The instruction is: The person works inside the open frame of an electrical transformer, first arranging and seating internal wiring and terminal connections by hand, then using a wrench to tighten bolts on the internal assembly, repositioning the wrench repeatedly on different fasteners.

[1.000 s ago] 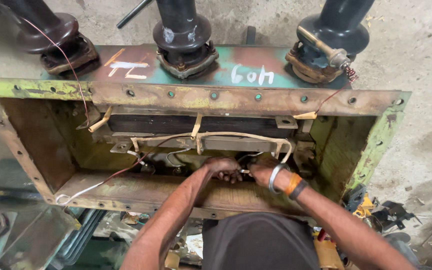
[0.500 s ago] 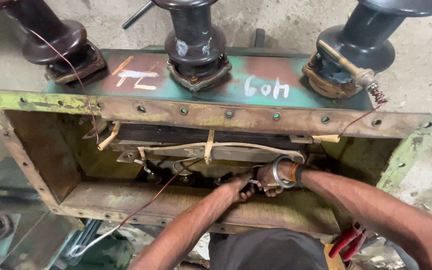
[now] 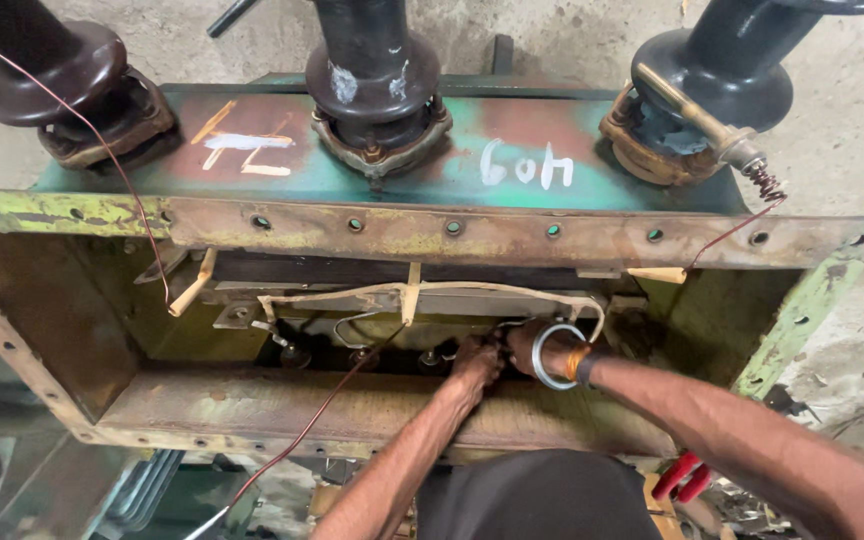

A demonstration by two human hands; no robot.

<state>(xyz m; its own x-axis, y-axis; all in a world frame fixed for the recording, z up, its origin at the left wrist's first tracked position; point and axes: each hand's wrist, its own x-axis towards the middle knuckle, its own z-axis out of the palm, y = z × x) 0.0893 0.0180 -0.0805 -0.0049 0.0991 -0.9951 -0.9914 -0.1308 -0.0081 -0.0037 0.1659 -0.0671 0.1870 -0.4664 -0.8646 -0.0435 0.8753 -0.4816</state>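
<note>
Deep inside the big rusty metal box, both hands meet at the dark parts down at the bottom. The left hand and the right hand are side by side, almost touching, with the fingers curled down into the shadow. It is too dark there to tell what they hold, or how tight they grip. The right wrist has a silver bangle and an orange band on it. Just above the hands a pale strap runs across, tied with a small strip. A thin red wire comes up from below, to the left of the left arm, and ends near the hands. Past the hands, the top edge of the box is a rusty strip with a row of holes. Beyond that stand three big dark round posts on a green lid. Red-handled pliers lie under the right arm.
</note>
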